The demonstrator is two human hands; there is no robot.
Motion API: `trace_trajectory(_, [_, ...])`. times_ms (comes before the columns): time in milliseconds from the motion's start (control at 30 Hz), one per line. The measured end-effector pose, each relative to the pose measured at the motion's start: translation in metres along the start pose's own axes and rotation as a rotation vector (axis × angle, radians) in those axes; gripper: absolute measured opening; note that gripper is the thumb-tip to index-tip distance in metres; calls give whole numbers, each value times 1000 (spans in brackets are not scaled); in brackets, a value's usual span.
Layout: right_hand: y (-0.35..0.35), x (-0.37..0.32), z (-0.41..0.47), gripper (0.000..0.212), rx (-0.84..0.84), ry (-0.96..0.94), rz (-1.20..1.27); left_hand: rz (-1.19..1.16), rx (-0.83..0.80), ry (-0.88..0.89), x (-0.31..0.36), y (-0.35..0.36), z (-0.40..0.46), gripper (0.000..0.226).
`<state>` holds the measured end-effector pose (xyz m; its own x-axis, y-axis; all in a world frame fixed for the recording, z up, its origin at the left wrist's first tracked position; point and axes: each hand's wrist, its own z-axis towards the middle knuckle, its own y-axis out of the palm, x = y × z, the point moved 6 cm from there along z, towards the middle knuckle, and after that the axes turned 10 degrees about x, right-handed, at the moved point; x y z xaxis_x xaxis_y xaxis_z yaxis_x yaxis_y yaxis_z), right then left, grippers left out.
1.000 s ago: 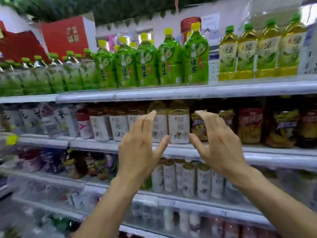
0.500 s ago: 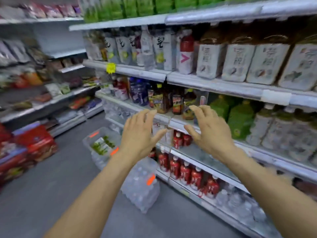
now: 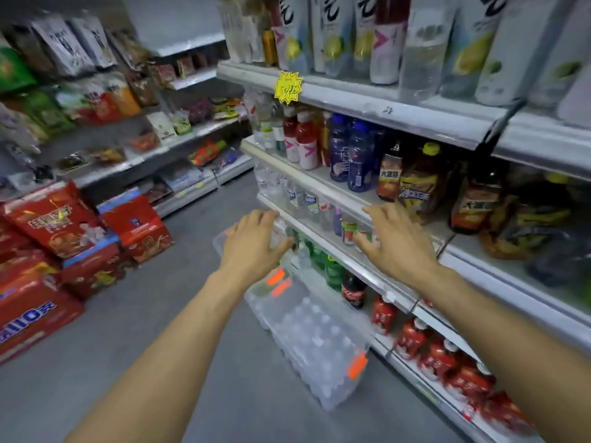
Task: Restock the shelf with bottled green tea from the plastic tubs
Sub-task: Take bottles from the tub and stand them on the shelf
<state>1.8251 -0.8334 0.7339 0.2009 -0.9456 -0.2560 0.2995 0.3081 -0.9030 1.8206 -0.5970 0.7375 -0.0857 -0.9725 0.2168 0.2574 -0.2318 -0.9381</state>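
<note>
Both my arms reach forward and down over the aisle floor. My left hand (image 3: 256, 243) is open with spread fingers and holds nothing. My right hand (image 3: 395, 239) is open too, in front of the drinks shelf (image 3: 447, 126) on the right. A clear plastic tub (image 3: 220, 241) stands on the floor by the shelf foot, mostly hidden behind my left hand. Nearer to me lies a shrink-wrapped pack of water bottles (image 3: 316, 340) with orange stickers. Green bottles (image 3: 332, 270) stand on a low shelf beyond the pack.
Red bottles (image 3: 435, 356) fill the bottom shelf on the right. Stacked red cartons (image 3: 64, 231) stand on the floor at the left, under snack shelves (image 3: 134, 132). Grey floor (image 3: 144, 330) runs between the cartons and the water pack.
The view swung from the upper shelf with green tea bottles down and left to the floor and low shelves. Both hands stayed open and empty, now lower over the tub and water pack.
</note>
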Motion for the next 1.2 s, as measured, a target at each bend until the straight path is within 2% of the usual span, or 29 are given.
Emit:
trace_trajectory(100, [46,-10,42,47,-103,15,34,-39,-43,-96,-50,22,40,60])
trace_trajectory(267, [115,-21,87,51,-218,63,63,-84,-156,-244,-129,70,73,58])
trace_trajectory(533, [260,-66,149,50,-335,187,152,-144,-349,-265,-248,177,145,58])
trace_trajectory(700, [380,-100,189,55,-409,427,183,-196,-494,-247,-343,260,229,60])
trace_trajectory(867, [519,-147,206,50,-552,647,236,-227,-689,-223,-433,354,279,63])
trace_trajectory(1000, [630,-165,211,52,-696,867,290,-212,-817,-297,-498,439,300,61])
trace_trajectory(1100, [701,-165,199,54,-789,1034,293,-209,-837,-317,-527,497,312,60])
trace_trajectory(1200, [763,-155,183,59,-781,1256,300,-201,-808,-359,-551,561,318,63])
